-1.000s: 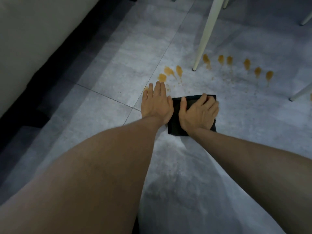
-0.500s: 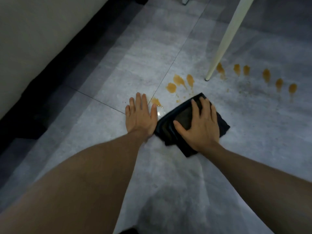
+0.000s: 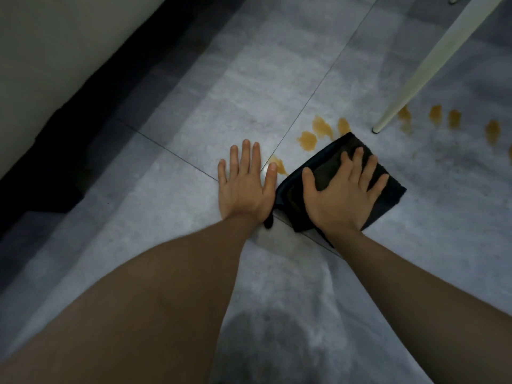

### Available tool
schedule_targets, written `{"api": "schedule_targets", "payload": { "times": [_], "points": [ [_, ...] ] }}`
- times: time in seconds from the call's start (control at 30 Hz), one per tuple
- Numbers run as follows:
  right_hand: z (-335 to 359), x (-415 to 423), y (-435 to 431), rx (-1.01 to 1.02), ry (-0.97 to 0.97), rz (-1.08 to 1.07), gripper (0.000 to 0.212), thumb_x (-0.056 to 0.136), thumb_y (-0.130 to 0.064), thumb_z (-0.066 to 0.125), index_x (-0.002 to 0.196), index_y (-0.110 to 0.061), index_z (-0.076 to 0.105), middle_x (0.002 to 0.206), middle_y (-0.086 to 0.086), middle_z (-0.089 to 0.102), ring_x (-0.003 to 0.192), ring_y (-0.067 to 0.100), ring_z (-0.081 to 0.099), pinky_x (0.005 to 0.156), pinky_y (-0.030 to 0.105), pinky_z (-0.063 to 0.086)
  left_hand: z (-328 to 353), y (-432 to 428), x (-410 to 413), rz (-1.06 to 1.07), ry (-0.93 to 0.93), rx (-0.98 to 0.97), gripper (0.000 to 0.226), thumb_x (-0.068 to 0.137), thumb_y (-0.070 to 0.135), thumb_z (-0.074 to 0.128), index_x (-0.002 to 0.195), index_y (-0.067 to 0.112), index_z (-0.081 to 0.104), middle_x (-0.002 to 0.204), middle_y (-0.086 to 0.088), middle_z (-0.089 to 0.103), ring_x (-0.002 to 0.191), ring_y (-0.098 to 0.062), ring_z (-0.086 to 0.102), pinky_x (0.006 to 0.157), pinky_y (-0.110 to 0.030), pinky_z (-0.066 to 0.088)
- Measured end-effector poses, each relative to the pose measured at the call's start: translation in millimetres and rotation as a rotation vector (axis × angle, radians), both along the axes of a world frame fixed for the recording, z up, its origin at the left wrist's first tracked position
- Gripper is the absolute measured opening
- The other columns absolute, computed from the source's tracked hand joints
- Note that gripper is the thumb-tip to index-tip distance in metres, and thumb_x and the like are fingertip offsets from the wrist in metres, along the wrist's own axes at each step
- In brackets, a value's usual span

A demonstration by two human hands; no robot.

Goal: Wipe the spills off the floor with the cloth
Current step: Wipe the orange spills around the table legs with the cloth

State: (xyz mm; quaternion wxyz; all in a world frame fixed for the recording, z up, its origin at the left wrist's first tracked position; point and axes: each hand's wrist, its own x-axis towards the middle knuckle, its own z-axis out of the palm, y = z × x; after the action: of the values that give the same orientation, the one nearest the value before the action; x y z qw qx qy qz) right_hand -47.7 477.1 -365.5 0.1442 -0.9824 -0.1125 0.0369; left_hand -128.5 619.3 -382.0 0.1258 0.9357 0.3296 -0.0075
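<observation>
A folded black cloth [image 3: 388, 195] lies flat on the grey tiled floor [image 3: 221, 87]. My right hand [image 3: 340, 198] presses down on it, palm flat, fingers spread. My left hand [image 3: 245, 187] rests flat on the bare tile just left of the cloth, holding nothing. Orange spills sit beyond the hands: one spot [image 3: 279, 163] by my left index finger, a cluster of three [image 3: 318, 133] at the cloth's far corner, and a row of several spots [image 3: 454, 119] running right past the chair leg.
A white chair leg [image 3: 432, 65] slants down to the floor just beyond the cloth. A pale sofa or cabinet front [image 3: 55, 59] with a dark base strip [image 3: 105, 101] runs along the left.
My right hand has turned the cloth and pushed it forward to the right, toward the spill cluster. My left hand shifted left onto bare tile, uncovering one orange spot. The view moved closer.
</observation>
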Motion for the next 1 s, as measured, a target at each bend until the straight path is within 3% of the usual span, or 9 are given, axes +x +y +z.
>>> {"api": "schedule_targets", "payload": {
  "times": [0.07,0.23,0.33,0.43,0.53,0.67,0.77,0.87,1.0],
  "points": [
    [-1,6,-4,-0.015,-0.043,0.033,0.093,0.089,-0.078,0.029,0.155,-0.013,0.03,0.168,0.008,0.016,0.155,0.028,0.001,0.123,0.053,-0.008,0,1,1,0.008,-0.006,-0.001,0.069,0.101,0.06,0.002,0.162,0.027,0.0,0.17,0.004,-0.005,0.156,-0.018,-0.01,0.125,-0.047,-0.005],
    [-4,62,45,-0.067,-0.048,0.096,0.088,0.091,-0.07,0.028,0.158,-0.013,0.026,0.167,0.009,0.018,0.154,0.032,0.007,0.123,0.056,0.0,-3,-1,0,0.01,-0.03,-0.012,0.067,0.101,0.059,0.003,0.162,0.03,0.005,0.17,0.006,-0.001,0.156,-0.017,-0.007,0.125,-0.047,-0.004],
    [-6,54,62,-0.083,-0.073,0.339,0.079,0.094,-0.061,0.027,0.158,-0.016,0.026,0.167,0.007,0.021,0.154,0.031,0.01,0.124,0.054,0.001,0,0,1,0.015,-0.05,-0.029,0.07,0.099,0.06,0.001,0.161,0.03,0.009,0.17,0.007,0.003,0.156,-0.016,-0.004,0.125,-0.045,-0.004],
    [-6,22,20,-0.026,-0.131,0.591,0.071,0.096,-0.056,0.033,0.156,-0.018,0.034,0.164,0.005,0.03,0.154,0.029,0.016,0.124,0.054,0.007,5,0,0,0.008,-0.055,-0.057,0.082,0.092,0.071,-0.006,0.162,0.029,0.008,0.17,0.007,0.001,0.156,-0.015,-0.005,0.125,-0.045,-0.005],
    [-7,25,-16,-0.043,-0.117,0.524,0.072,0.093,-0.057,0.036,0.155,-0.02,0.036,0.164,0.005,0.03,0.153,0.029,0.016,0.123,0.055,0.006,7,-2,-1,0.017,-0.063,-0.047,0.086,0.091,0.072,-0.006,0.162,0.025,0.006,0.17,0.006,0.002,0.156,-0.015,-0.004,0.125,-0.046,-0.003],
    [-1,68,36,-0.122,-0.067,0.3,0.082,0.088,-0.065,0.03,0.157,-0.022,0.03,0.166,0.005,0.024,0.153,0.031,0.011,0.123,0.055,0.004,7,-2,-2,0.025,-0.086,-0.066,0.086,0.093,0.073,0.003,0.162,0.022,0.007,0.17,0.007,0.005,0.156,-0.014,-0.003,0.125,-0.044,-0.004],
    [-1,64,76,-0.15,-0.056,0.41,0.086,0.087,-0.071,0.027,0.159,-0.023,0.025,0.167,0.002,0.019,0.155,0.03,0.007,0.123,0.054,0.001,9,-1,-1,0.044,-0.149,-0.134,0.087,0.092,0.074,0.008,0.162,0.022,0.008,0.17,0.007,0.01,0.156,-0.011,-0.001,0.125,-0.043,-0.004],
    [-5,26,54,-0.078,-0.085,0.558,0.076,0.093,-0.064,0.03,0.157,-0.023,0.032,0.165,0.002,0.026,0.155,0.028,0.011,0.124,0.053,0.004,11,0,-2,0.038,-0.167,-0.156,0.085,0.092,0.074,0.008,0.162,0.025,0.008,0.169,0.006,0.012,0.156,-0.012,0.001,0.125,-0.045,-0.002],
    [-10,24,8,-0.015,-0.114,0.464,0.078,0.088,-0.066,0.041,0.152,-0.022,0.042,0.162,0.003,0.034,0.153,0.028,0.019,0.123,0.054,0.008,5,1,-4,-0.006,-0.086,-0.063,0.079,0.095,0.07,0.004,0.162,0.029,0.008,0.17,0.006,0.004,0.156,-0.016,-0.004,0.125,-0.046,-0.003]
  ]
}}
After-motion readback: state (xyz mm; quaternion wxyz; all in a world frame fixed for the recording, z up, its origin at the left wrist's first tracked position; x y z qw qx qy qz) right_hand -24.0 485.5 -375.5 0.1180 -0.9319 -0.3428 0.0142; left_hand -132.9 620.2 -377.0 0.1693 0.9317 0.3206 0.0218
